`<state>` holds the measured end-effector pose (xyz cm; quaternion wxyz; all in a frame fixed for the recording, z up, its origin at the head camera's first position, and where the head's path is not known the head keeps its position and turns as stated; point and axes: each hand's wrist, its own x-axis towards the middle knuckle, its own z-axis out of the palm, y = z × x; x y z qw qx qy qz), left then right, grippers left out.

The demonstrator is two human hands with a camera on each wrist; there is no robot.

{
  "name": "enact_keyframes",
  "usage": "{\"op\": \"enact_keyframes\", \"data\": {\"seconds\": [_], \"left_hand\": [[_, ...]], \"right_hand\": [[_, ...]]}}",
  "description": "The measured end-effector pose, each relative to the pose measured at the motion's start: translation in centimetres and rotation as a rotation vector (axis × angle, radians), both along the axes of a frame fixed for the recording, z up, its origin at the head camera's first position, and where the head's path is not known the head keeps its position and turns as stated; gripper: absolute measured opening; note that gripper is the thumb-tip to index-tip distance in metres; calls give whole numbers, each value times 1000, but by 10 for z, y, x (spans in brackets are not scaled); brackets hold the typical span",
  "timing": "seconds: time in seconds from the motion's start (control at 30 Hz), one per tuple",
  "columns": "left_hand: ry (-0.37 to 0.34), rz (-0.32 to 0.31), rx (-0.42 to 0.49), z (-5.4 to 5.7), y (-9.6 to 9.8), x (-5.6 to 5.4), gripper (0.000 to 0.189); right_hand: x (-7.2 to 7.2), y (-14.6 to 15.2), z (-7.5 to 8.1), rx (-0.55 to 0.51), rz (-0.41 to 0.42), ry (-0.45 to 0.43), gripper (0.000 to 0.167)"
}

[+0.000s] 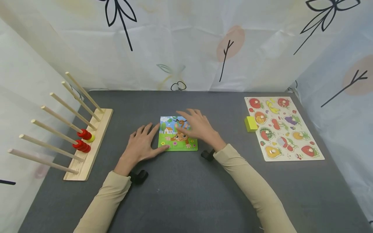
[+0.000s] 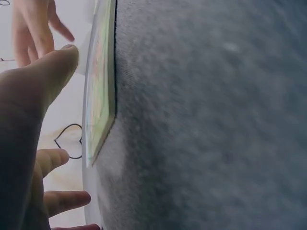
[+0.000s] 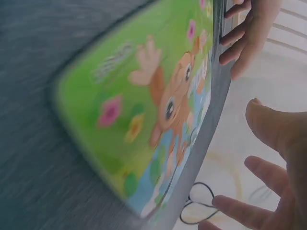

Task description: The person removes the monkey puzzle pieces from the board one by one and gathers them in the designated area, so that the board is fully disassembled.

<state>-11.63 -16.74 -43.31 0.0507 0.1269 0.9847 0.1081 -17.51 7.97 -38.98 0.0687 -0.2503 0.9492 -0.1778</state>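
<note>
A small square picture puzzle point(image 1: 177, 146) of monkeys, a house and flowers lies flat on the dark table. At its left edge is my left hand point(image 1: 140, 142), fingers spread and the thumb reaching along the lower left corner. My right hand point(image 1: 199, 127) is held over the puzzle's upper right part, its fingers loosely extended and nothing gripped. In the right wrist view the puzzle point(image 3: 115, 158) fills the middle, with the right thumb and fingers apart from its surface. The left wrist view shows the puzzle's thin edge point(image 2: 112, 72) beside the left thumb point(image 2: 62, 62).
A wooden peg rack point(image 1: 96, 142) with several upright pegs stands at left, red rings point(image 1: 82, 146) and a yellow ring point(image 1: 92, 138) on it. At right lies a fruit puzzle board point(image 1: 269, 129), a yellow block point(image 1: 251, 124) by its left edge. Patterned cloth point(image 1: 189, 45) hangs behind.
</note>
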Motion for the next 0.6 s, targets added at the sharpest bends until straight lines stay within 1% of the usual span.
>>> {"op": "enact_keyframes", "data": {"seconds": [0.1,0.23,0.47,0.6], "left_hand": [[-20,-7,7,1,1,-2,101],[-28,-7,6,1,2,-2,101],[-24,-10,-23,1,1,-4,101],[-33,-20,-43,3,0,-7,102]], "right_hand": [[-7,-12,0,-6,14,-29,65],[-14,-26,0,-3,26,-58,63],[-20,-47,-3,-5,38,-96,61],[-21,-54,-8,12,33,-106,58]]}}
